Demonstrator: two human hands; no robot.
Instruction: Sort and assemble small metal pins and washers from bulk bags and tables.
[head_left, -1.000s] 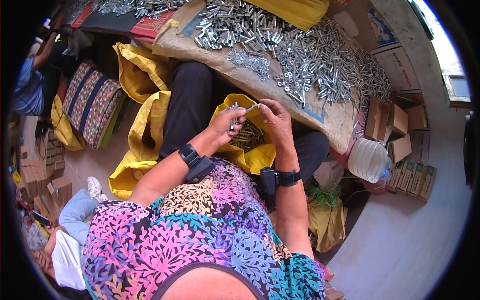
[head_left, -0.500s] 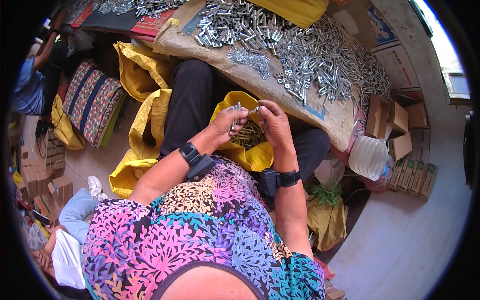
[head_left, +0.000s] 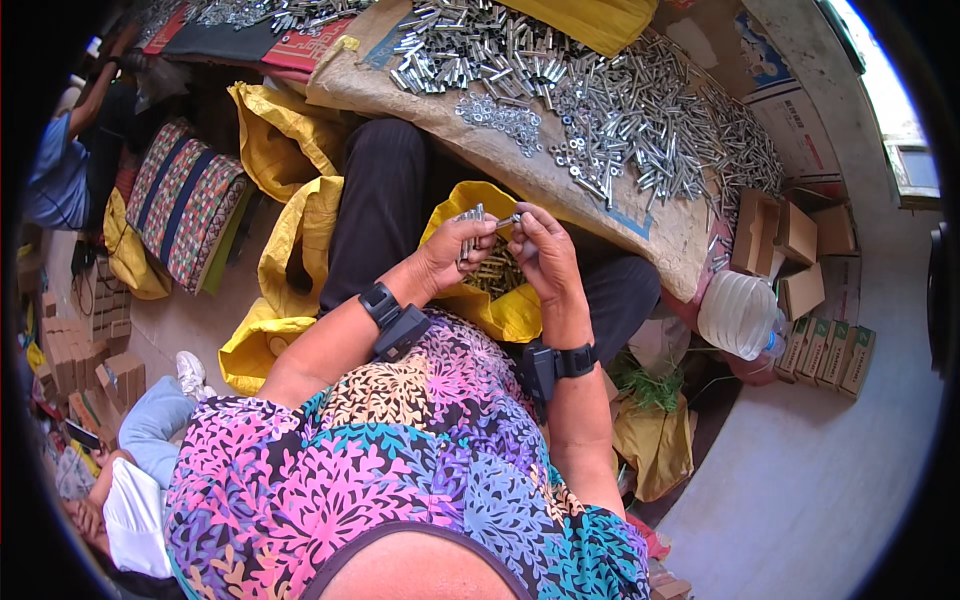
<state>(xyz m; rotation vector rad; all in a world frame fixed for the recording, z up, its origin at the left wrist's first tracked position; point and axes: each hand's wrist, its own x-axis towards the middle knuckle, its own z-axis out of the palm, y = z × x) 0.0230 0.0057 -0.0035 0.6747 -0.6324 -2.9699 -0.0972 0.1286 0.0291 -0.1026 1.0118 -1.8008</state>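
My left hand (head_left: 446, 252) is closed around several slim metal bolts (head_left: 471, 236), which stick out above and below its fingers. From its fingertips one more bolt (head_left: 507, 220) points toward my right hand (head_left: 549, 252). The thumb and forefinger of that hand pinch the bolt's far end, where a small ring or nut may sit; it is too small to tell. Below both hands, between my knees, an open yellow sack (head_left: 520, 318) holds many brassy-looking bolts (head_left: 494, 274). Beyond it, loose washers (head_left: 500, 118) and piles of silvery bolts (head_left: 625, 125) and sleeves (head_left: 470, 50) cover the worktable.
The worktable's cloth edge (head_left: 450, 135) runs just beyond my knees. More yellow sacks (head_left: 300, 230) stand at my left, near a patterned cushion (head_left: 185, 205). Cardboard boxes (head_left: 790, 240) and a clear plastic jug (head_left: 737, 315) are at right. Other people (head_left: 60, 170) sit at far left.
My right hand has shifted slightly left and its fingers have changed their grip at the bolt's end. My left hand stays nearly still with its bolts.
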